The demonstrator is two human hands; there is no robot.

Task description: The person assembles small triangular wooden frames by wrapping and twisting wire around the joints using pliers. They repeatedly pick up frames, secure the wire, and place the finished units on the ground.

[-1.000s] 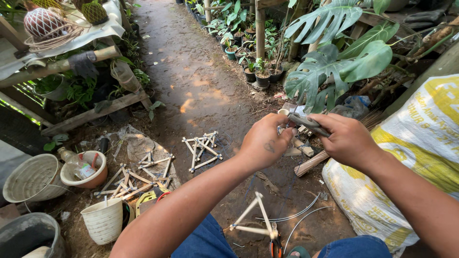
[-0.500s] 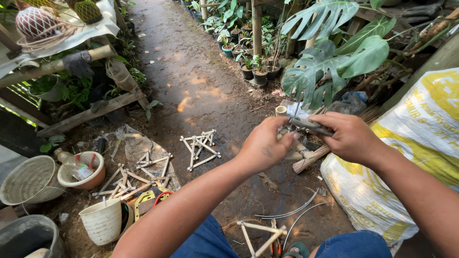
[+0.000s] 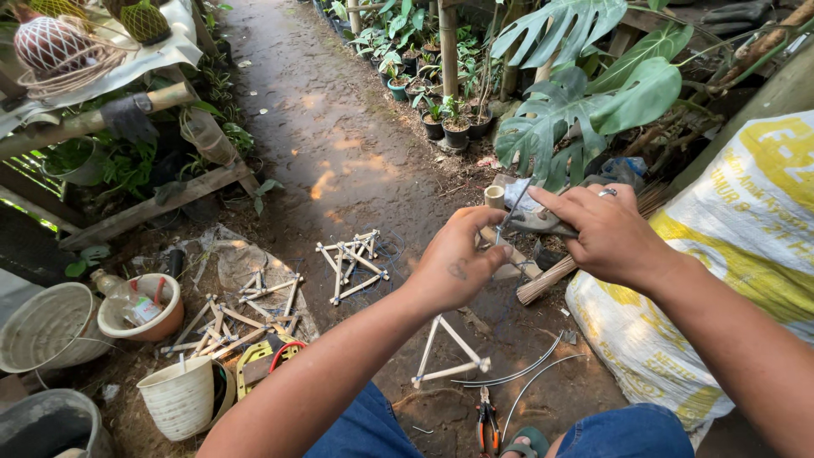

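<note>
- A wet dirt path (image 3: 339,144) runs from the centre up toward 12 o'clock, lined at 1 o'clock by small potted plants (image 3: 441,119) and broad split leaves (image 3: 585,102).
- At 3 o'clock a large white sack (image 3: 721,280) printed with yellow blocks and lettering bulges beside the person's right forearm.
- At 10 o'clock a rough wooden rack (image 3: 144,208) carries greenery, with a netted reddish ball (image 3: 51,47) at its top.
- At 8 o'clock sit a woven basket (image 3: 42,326), a brown bowl (image 3: 140,309) and a white ribbed pot (image 3: 178,394).
- Finished stick frames lie on the ground: a heap (image 3: 237,322) at 8 o'clock, one frame (image 3: 352,263) near centre, and a triangular frame (image 3: 449,352) at 6 o'clock just beside curved grey wires (image 3: 517,373).
- The right hand (image 3: 606,233), at 2 o'clock, has its fingers wrapped around grey metal snips (image 3: 530,212), blades pointing toward 11 o'clock.
- The left hand (image 3: 458,263), just below centre, has its fingers curled narrowly near the blades; what they pinch cannot be told.
- A bundle of thin sticks (image 3: 547,280) lies on the ground under the hands.
- Orange-handled pliers (image 3: 487,428) rest at 6 o'clock, between the person's knees.
</note>
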